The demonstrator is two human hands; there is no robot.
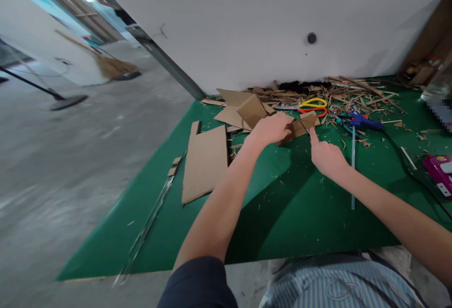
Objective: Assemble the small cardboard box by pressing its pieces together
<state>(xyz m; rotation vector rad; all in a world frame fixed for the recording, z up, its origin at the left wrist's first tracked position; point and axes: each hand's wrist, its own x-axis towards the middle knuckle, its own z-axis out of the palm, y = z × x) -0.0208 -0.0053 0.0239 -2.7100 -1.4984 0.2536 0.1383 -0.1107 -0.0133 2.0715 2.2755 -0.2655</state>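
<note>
My left hand (271,129) is closed on a small piece of brown cardboard (300,128), its fingers bent over the left end. From the right, my right hand (326,155) grips a thin, dark knife-like tool (304,126), index finger stretched along it, with the tip against the cardboard. Most of the tool is hidden by the hand. Just behind lie scissors (312,105) with yellow and orange handles. Loose cardboard pieces (233,116) are heaped left of my left hand, and a larger cardboard sheet (205,164) lies flat nearer the left edge.
Cardboard scraps (353,92) pile along the wall. Right of my hands are a blue glue gun (366,122), teal-handled pliers (348,126), a glue stick (353,171) and a magenta box (439,174). Clear thin strips (148,225) lie near the green table's (106,251) left edge.
</note>
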